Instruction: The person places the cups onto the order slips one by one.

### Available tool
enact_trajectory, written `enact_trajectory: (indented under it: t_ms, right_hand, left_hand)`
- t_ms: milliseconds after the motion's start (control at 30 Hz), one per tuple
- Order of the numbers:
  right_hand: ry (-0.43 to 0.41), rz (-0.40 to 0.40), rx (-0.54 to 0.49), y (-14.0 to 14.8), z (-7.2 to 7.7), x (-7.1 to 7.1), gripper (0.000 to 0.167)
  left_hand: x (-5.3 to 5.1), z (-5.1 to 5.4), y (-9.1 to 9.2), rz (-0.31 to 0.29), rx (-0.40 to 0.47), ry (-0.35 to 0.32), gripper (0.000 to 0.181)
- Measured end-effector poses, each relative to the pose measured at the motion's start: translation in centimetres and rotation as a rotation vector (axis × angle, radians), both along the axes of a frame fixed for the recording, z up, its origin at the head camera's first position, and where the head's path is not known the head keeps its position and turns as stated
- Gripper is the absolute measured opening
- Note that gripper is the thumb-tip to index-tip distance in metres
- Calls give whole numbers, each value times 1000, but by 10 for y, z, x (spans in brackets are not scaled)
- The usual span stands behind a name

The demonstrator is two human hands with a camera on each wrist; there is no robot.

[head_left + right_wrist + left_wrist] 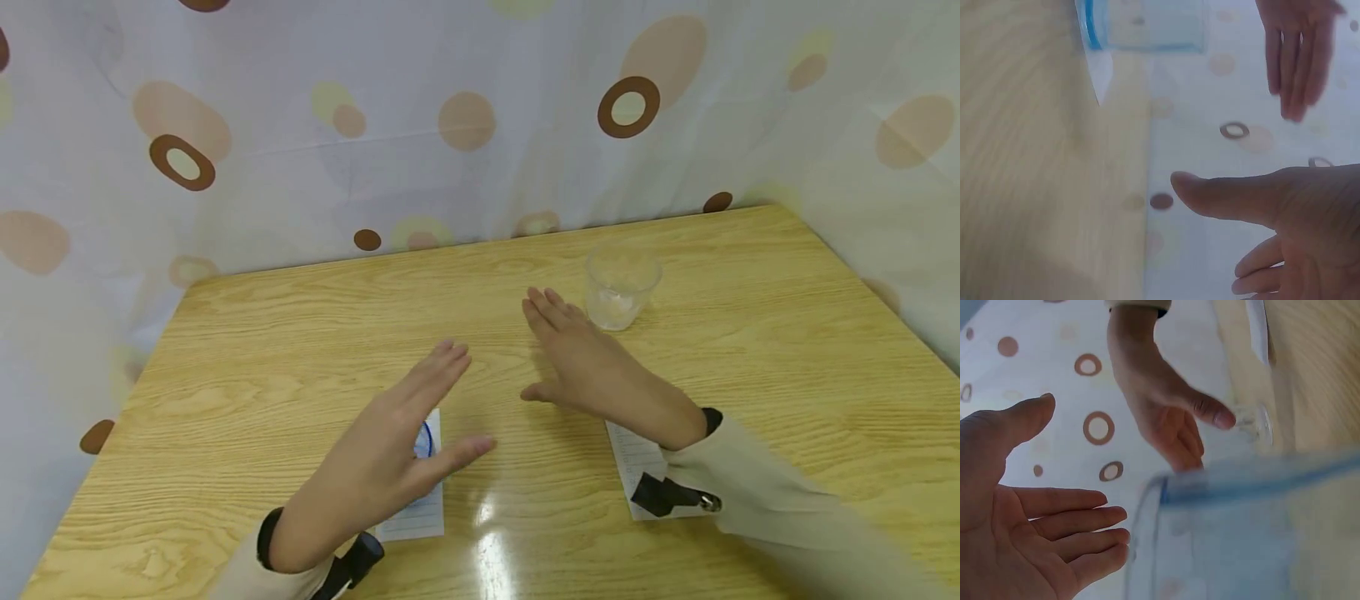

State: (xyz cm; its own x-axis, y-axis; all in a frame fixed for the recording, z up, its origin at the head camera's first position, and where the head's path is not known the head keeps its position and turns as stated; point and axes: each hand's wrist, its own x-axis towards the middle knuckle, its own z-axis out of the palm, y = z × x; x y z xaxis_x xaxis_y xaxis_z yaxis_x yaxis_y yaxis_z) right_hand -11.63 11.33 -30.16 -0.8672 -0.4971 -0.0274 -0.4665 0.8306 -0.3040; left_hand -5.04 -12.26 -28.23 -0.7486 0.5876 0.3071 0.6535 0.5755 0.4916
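Observation:
Both hands hover over the wooden table with fingers extended and thumbs apart, holding nothing. In the head view the left hand (378, 446) is above a printed paper (416, 521) and mostly hides a clear, blue-rimmed container (425, 440) standing on it. That container (1235, 494) looms blurred and close in the left wrist view, and its clear wall (1154, 25) shows at the top of the right wrist view. The right hand (592, 367) is nearest a clear plastic cup (621, 292), which stands upright behind it. Whether the cup contains anything is hard to tell.
A second printed paper (637, 467) lies partly under the right forearm. The wooden table (285, 333) meets a spotted curtain (405, 125) at its back edge, and more curtain hangs at the sides. Dark camera mounts (667, 496) sit at the wrists.

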Motion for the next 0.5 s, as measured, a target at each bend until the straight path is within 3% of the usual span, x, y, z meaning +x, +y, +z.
enact_trajectory:
  t_ms: [133,233,400,500]
  right_hand:
    - [-34,-72,-72,24,7,-5,101]
    - [-54,-100,-120,38,11,-7,100]
    - [-40,-152,-162,58,13,-9,100]
    - [-25,-186,-187,68,14,-10,102]
  left_hand:
    - [9,-8,22,-71,-55,17,75]
    - [13,-16,40,-119,-98,-10,76]
    - [15,-29,67,-183,-191,-68,80]
    - [15,-38,84,-216,-284,-51,82]
